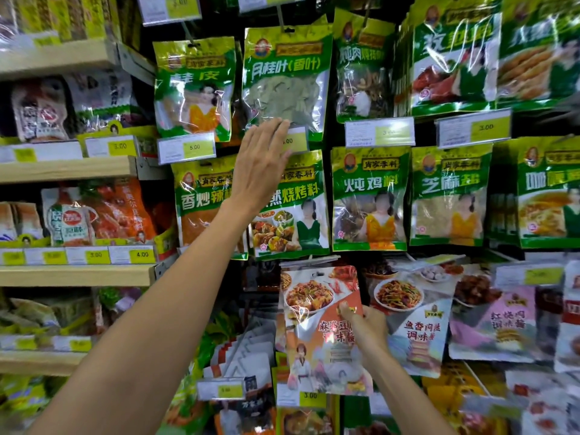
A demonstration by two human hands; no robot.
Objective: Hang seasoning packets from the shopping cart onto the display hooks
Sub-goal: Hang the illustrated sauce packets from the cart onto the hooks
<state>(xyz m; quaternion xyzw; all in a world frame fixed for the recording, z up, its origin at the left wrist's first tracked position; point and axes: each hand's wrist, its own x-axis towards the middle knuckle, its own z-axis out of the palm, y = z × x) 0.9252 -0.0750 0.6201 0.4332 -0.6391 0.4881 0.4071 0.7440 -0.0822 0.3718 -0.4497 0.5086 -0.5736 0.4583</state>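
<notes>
Across the hook wall, upper row: bay-leaf packet [285, 76], green with a clear window, hanging between a green packet with a figure in orange [194, 86] on one side and a darker spice-mix packet [361, 67] on the other.

Left hand [260, 164]: raised, back toward the camera, fingers straight and pressed together. Fingertips touch the lower edge of the bay-leaf packet and cover part of a yellow price tag [296, 142] just below it. A second tag marked 5.00 [186, 148] sits just beside the hand.

Middle row: chilli packet [201, 202] and barbecue-mix packet [295, 211], both partly hidden by the left forearm; stewed-chicken packet [370, 196]; sesame packet [448, 193].

Lower row: orange-and-white sauce packet [317, 312], upright, a little tilted, its hang hole showing at the top just under a clear tag holder [309, 260]. Whether a hook passes through the hole cannot be told.

Right hand [365, 328]: grips the sauce packet's side edge at mid-height, thumb on the printed front, fingers curled behind.

Next along: white packet picturing shredded stir-fry [417, 324], then a pink packet [496, 321].

Far side: wooden shelves [62, 171] with bagged goods and yellow price labels along the front edges.
</notes>
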